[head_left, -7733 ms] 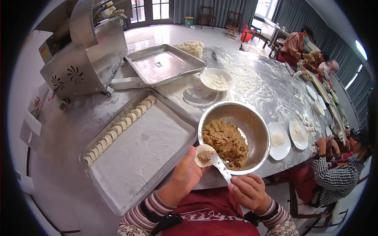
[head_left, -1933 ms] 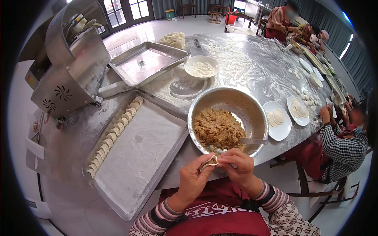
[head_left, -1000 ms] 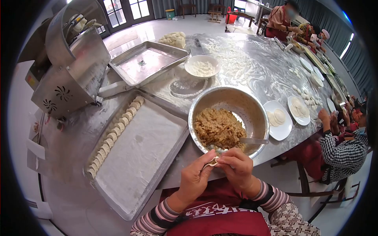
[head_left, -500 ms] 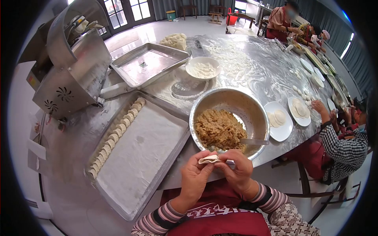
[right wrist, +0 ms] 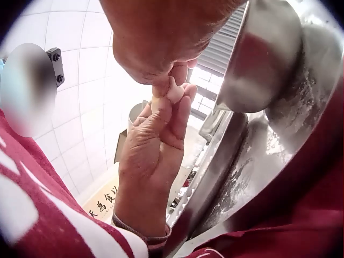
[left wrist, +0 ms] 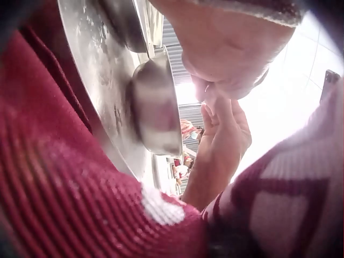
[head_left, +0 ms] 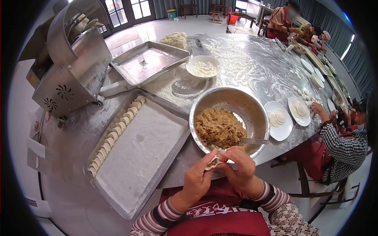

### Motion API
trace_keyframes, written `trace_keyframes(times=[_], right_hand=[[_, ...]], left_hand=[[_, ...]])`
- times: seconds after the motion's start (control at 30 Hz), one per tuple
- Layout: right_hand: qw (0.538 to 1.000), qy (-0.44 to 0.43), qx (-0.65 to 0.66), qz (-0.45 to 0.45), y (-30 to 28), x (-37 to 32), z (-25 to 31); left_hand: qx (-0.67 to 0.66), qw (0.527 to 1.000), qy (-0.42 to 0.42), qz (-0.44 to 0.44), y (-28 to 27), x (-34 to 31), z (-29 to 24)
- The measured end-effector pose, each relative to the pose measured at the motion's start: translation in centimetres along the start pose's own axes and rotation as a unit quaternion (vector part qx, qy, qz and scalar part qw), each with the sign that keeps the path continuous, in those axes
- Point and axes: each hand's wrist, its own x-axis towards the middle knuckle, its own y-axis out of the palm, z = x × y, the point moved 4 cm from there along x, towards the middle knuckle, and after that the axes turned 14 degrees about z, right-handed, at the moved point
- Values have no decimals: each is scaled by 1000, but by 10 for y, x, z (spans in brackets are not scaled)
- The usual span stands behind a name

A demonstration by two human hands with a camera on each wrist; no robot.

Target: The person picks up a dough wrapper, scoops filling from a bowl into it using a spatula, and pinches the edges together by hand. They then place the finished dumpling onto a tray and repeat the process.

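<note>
Between both hands, in front of the steel bowl, a partly folded dumpling (head_left: 212, 162) shows brown filling in its gap. My left hand (head_left: 195, 179) holds its left side between thumb and fingers. The right hand (head_left: 241, 167) pinches the wrapper's edge from the other side. In the right wrist view a pale bit of the dumpling (right wrist: 175, 92) pokes out between the fingertips. The steel bowl (head_left: 258, 102) contains a mound of brown filling (head_left: 220, 128); a flat metal spreader (head_left: 254, 141) lies in it, its end over the rim.
To the left, a paper-lined tray (head_left: 153, 145) bears a row of finished dumplings (head_left: 112, 135). White plates of round wrappers (head_left: 278, 117) stand at right. Behind are a flour bowl (head_left: 203, 67), another metal tray (head_left: 149, 63), dough (head_left: 174, 39) and a steel machine (head_left: 71, 82). People work at right.
Earlier the right hand spread filling on a flat wrapper; the spreader now lies in the bowl and the wrapper is folded. Over the last half second the dumpling has tilted, showing its filling.
</note>
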Motion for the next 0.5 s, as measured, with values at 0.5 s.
trace_keyframes(times=[0.5], right_hand=[[999, -17, -34, 4, 4, -1, -3]], left_hand=[[-262, 962, -75, 25, 19, -2, 14]])
